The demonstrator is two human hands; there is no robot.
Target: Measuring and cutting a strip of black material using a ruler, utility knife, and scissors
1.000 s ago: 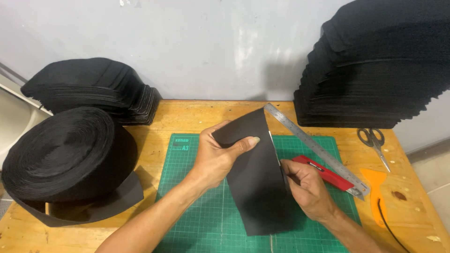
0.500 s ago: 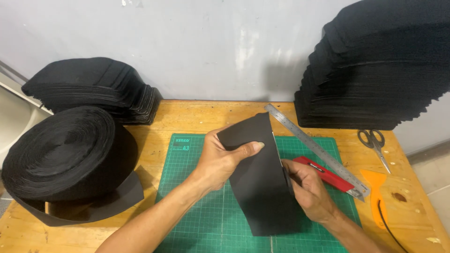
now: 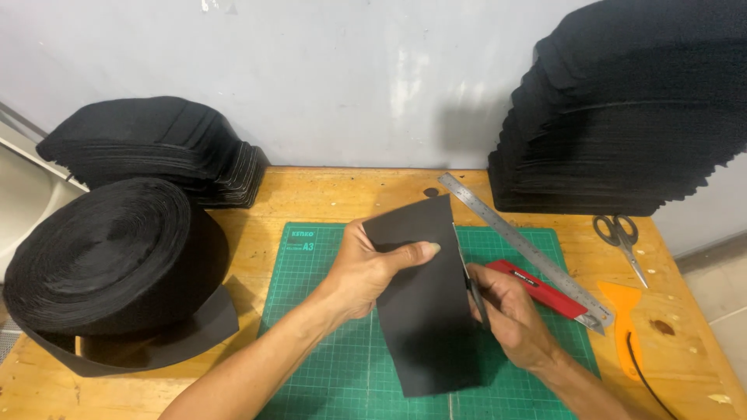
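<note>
While the left hand point(image 3: 372, 268) pinches the upper part of a black sheet point(image 3: 424, 303) between thumb and fingers, its grip clamped on the material, the sheet stands tilted up off the green cutting mat point(image 3: 311, 350), its lower end resting on the mat just below and to the right of that grip. Beside the sheet's right edge, the right hand point(image 3: 510, 315) is closed around a dark narrow tool point(image 3: 473, 292) whose tip runs along that edge; what kind of tool it is cannot be told, but the fingers are wrapped tightly on it. Just beyond the right hand's grip, touching or nearly touching its knuckles, lies a red utility knife point(image 3: 541, 289), and right behind that a long steel ruler point(image 3: 521, 249) lies slanted across the mat's far corner. Farther out from the right grip, on the bare wooden desk point(image 3: 327, 194), lie a pair of scissors point(image 3: 620, 239) and an orange scraper point(image 3: 624, 315). Well away from the left grip, at the desk's left end, sits a big roll of black strip point(image 3: 109, 260), with a fanned pile of black cut pieces point(image 3: 152, 148) behind it. Behind the right hand, against the wall, rises a tall stack of black sheets point(image 3: 630, 117).
</note>
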